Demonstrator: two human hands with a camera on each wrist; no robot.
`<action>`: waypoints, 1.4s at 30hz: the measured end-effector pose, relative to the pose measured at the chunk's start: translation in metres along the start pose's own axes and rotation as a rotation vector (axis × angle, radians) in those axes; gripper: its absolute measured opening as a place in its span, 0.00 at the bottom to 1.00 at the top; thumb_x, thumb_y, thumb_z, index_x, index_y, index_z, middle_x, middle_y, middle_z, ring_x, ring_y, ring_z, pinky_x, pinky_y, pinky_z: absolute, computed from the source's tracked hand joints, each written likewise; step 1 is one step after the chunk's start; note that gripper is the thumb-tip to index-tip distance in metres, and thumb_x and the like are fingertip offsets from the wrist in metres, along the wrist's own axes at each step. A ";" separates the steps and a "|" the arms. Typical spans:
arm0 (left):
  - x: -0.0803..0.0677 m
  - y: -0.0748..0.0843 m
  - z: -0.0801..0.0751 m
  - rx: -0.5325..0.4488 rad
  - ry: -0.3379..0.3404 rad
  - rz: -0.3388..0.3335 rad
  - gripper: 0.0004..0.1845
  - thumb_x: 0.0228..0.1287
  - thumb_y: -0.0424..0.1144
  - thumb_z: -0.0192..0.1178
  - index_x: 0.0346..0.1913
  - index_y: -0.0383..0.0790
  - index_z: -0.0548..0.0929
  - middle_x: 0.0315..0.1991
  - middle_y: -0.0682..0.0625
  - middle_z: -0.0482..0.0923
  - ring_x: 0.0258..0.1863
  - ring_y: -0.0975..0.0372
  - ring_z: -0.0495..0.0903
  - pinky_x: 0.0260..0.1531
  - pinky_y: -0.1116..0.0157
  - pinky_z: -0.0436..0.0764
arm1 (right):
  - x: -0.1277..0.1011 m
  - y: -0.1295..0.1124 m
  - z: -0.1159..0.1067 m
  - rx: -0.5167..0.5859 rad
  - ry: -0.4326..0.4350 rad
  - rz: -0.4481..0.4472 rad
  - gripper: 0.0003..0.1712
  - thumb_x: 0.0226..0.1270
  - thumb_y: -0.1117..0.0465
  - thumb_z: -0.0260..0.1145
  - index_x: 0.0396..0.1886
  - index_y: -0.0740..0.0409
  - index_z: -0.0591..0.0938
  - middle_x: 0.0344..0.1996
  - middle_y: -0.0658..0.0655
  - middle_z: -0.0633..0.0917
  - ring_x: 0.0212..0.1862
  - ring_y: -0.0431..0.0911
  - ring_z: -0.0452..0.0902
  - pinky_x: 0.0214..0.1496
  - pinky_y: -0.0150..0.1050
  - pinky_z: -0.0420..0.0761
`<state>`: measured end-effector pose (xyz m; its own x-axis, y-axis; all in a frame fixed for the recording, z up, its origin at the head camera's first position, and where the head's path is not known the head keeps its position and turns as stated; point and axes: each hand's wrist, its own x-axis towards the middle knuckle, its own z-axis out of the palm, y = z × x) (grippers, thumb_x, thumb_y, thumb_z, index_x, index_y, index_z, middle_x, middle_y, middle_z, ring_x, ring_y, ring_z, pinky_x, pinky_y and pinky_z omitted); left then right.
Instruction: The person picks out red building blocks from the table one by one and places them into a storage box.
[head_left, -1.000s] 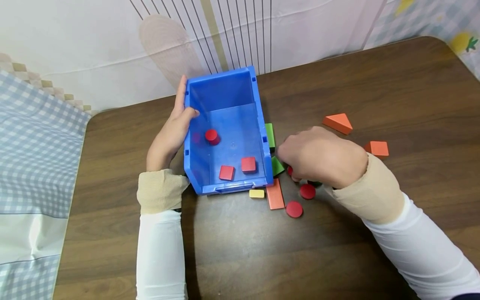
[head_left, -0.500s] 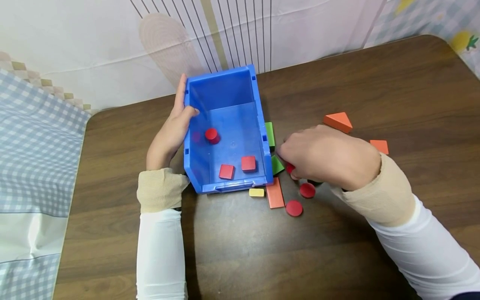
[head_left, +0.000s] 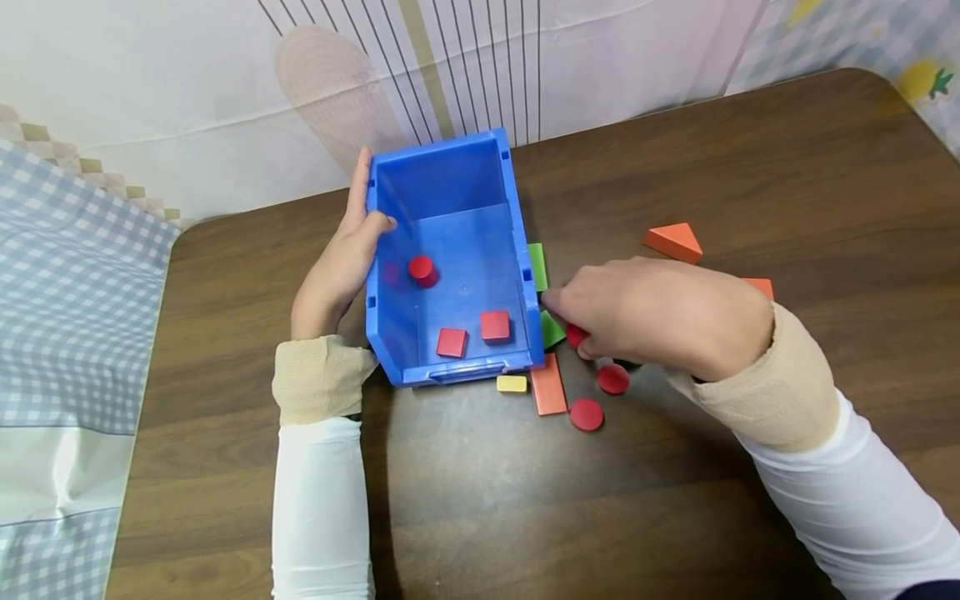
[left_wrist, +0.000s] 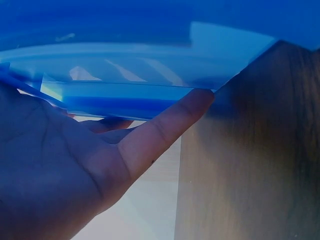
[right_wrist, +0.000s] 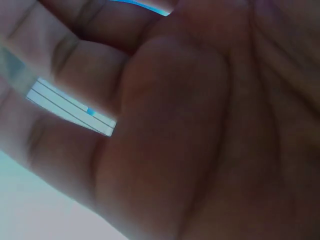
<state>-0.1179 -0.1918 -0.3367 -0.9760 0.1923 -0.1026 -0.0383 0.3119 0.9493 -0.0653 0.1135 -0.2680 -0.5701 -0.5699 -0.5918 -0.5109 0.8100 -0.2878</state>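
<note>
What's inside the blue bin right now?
The blue bin holds a red cylinder and two red square blocks. Its near-left corner is hidden behind the wall.

The right hand (head_left: 660,312) covers most of a red piece (head_left: 576,335) and an orange block (head_left: 759,286) — its grip cannot be told. The right wrist view shows only blurred palm (right_wrist: 200,130); the blue bin (left_wrist: 150,65) is cut off.

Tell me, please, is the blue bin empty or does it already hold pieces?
Not empty: the blue bin holds a red disc and two red square blocks.
</note>
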 end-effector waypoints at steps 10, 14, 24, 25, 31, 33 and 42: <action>-0.001 0.001 0.000 0.000 0.003 0.005 0.46 0.73 0.37 0.40 0.86 0.63 0.33 0.87 0.62 0.30 0.86 0.57 0.36 0.78 0.37 0.51 | -0.003 -0.003 -0.002 -0.012 -0.022 -0.026 0.13 0.64 0.64 0.73 0.38 0.49 0.75 0.28 0.51 0.82 0.29 0.48 0.75 0.37 0.42 0.72; -0.001 0.001 0.000 -0.005 0.003 -0.001 0.46 0.73 0.37 0.40 0.86 0.63 0.33 0.87 0.62 0.30 0.86 0.56 0.37 0.77 0.35 0.52 | -0.003 -0.004 -0.003 -0.026 -0.029 -0.029 0.14 0.64 0.62 0.74 0.40 0.49 0.76 0.28 0.50 0.82 0.30 0.48 0.76 0.38 0.43 0.73; 0.000 0.001 0.000 -0.002 0.008 0.005 0.45 0.73 0.36 0.40 0.86 0.63 0.33 0.87 0.62 0.30 0.86 0.57 0.36 0.78 0.36 0.50 | -0.007 -0.004 -0.002 -0.029 0.000 -0.087 0.16 0.66 0.51 0.76 0.41 0.48 0.76 0.26 0.49 0.81 0.28 0.45 0.76 0.32 0.42 0.73; 0.000 0.000 0.000 -0.002 0.008 0.005 0.45 0.73 0.37 0.40 0.86 0.63 0.33 0.87 0.62 0.30 0.86 0.57 0.37 0.78 0.37 0.50 | -0.008 -0.005 -0.002 -0.018 0.001 -0.095 0.16 0.66 0.51 0.76 0.40 0.48 0.76 0.25 0.49 0.81 0.27 0.45 0.76 0.31 0.41 0.72; 0.000 0.001 0.000 -0.007 0.005 0.007 0.45 0.73 0.37 0.40 0.86 0.63 0.33 0.87 0.62 0.30 0.86 0.57 0.37 0.78 0.37 0.51 | -0.015 -0.006 -0.002 0.019 0.057 -0.158 0.15 0.63 0.54 0.76 0.33 0.47 0.75 0.22 0.48 0.79 0.24 0.43 0.74 0.28 0.41 0.70; 0.000 0.000 0.000 -0.010 0.005 0.009 0.46 0.73 0.36 0.40 0.86 0.62 0.33 0.87 0.61 0.30 0.86 0.57 0.37 0.79 0.38 0.51 | -0.016 -0.007 -0.002 0.014 0.081 -0.180 0.16 0.63 0.54 0.76 0.33 0.46 0.75 0.23 0.48 0.78 0.24 0.43 0.74 0.27 0.41 0.69; 0.000 0.001 0.000 -0.005 0.004 0.006 0.46 0.72 0.37 0.40 0.86 0.63 0.33 0.87 0.61 0.30 0.86 0.56 0.37 0.78 0.36 0.51 | -0.017 -0.008 -0.002 0.002 0.169 -0.300 0.14 0.65 0.54 0.75 0.34 0.46 0.76 0.25 0.49 0.77 0.27 0.41 0.74 0.31 0.39 0.74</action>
<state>-0.1175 -0.1913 -0.3361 -0.9770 0.1902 -0.0960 -0.0339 0.3060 0.9514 -0.0530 0.1165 -0.2539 -0.4927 -0.7977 -0.3477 -0.6711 0.6027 -0.4316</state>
